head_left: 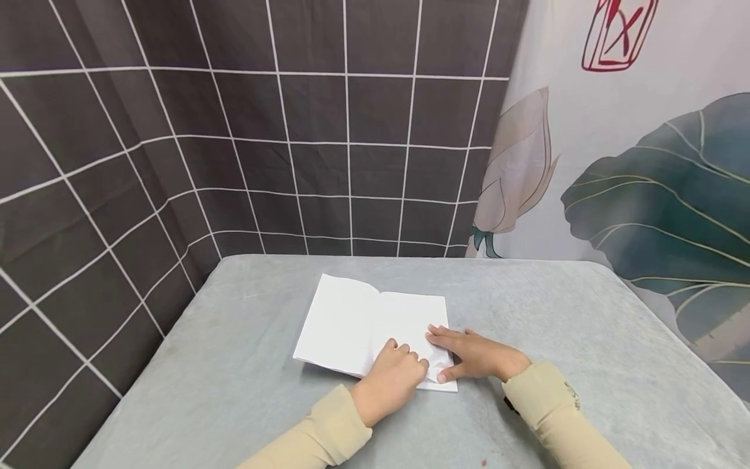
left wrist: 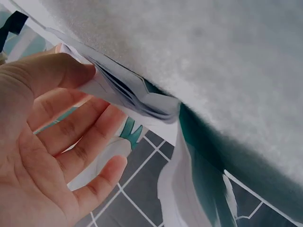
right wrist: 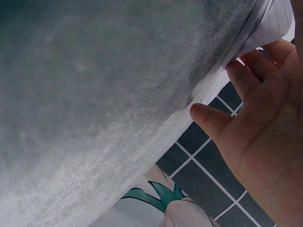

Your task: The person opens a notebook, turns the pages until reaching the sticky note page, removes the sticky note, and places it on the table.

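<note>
A white notebook (head_left: 342, 326) lies spread on the grey table, its pages blank in the head view. Over the lower part of its right page (head_left: 404, 311), my left hand (head_left: 391, 376) has its fingers bent. In the left wrist view that hand (left wrist: 61, 123) pinches a page edge with the thumb, while the other fingers extend loosely below; several bowed pages (left wrist: 128, 90) show beside it. My right hand (head_left: 477, 355) rests spread on the page's right edge, where the paper is creased. Its fingertips touch the notebook (right wrist: 274, 23) in the right wrist view, and faint ruled lines show there.
The table (head_left: 222, 365) has a grey cloth cover with rounded far corners. Behind it and to the left hangs a dark curtain (head_left: 375, 111) with a white grid. A pale curtain with a large leaf print (head_left: 674, 195) hangs on the right.
</note>
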Available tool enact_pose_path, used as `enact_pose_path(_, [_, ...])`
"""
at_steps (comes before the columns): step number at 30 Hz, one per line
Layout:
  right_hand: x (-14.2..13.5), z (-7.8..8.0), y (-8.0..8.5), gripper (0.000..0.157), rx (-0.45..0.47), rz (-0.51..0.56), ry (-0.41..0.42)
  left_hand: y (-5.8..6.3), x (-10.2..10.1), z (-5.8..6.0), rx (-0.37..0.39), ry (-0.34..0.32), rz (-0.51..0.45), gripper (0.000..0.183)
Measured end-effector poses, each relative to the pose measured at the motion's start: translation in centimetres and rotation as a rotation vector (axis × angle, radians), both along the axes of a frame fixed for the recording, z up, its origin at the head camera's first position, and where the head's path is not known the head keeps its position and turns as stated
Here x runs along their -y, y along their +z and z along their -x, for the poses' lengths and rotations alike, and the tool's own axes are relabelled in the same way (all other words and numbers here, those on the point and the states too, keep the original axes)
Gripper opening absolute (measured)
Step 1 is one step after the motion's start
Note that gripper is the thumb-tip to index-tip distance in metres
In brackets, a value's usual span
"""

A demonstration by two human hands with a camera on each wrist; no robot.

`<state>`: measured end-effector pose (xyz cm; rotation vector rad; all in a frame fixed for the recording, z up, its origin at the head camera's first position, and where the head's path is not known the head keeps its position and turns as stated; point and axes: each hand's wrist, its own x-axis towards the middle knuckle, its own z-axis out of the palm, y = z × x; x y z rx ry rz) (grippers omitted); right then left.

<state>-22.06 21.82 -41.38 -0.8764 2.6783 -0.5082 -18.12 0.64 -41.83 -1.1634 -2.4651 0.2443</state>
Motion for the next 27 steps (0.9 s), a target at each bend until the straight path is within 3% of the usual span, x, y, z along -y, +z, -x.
enact_pose_path(5, [0.2,-0.1,-0.1,0.084,0.002,-0.002,-0.011,0.0,-0.1,-0.3,-0.014,0.013,0.060,0.025])
enact_pose_path(9, [0.3,-0.3,-0.2,0.082,0.009,-0.008,-0.029,-0.1,0.2,-0.1,0.014,0.025,0.029,0.022])
enact_pose_path(19, [0.2,-0.3,-0.3,0.090,-0.061,0.030,-0.107,0.0,2.4,1.3,0.073,0.018,-0.269,0.020])
enact_pose_path(24, [0.0,-0.1,0.0,0.086,-0.021,0.050,-0.160,0.2,3.5,1.8,0.103,0.023,-0.441,0.033])
enact_pose_path(27, [-0.1,-0.1,0.1,0.085,0.009,0.050,-0.177,0.4,4.2,1.9,0.170,0.057,-0.564,0.039])
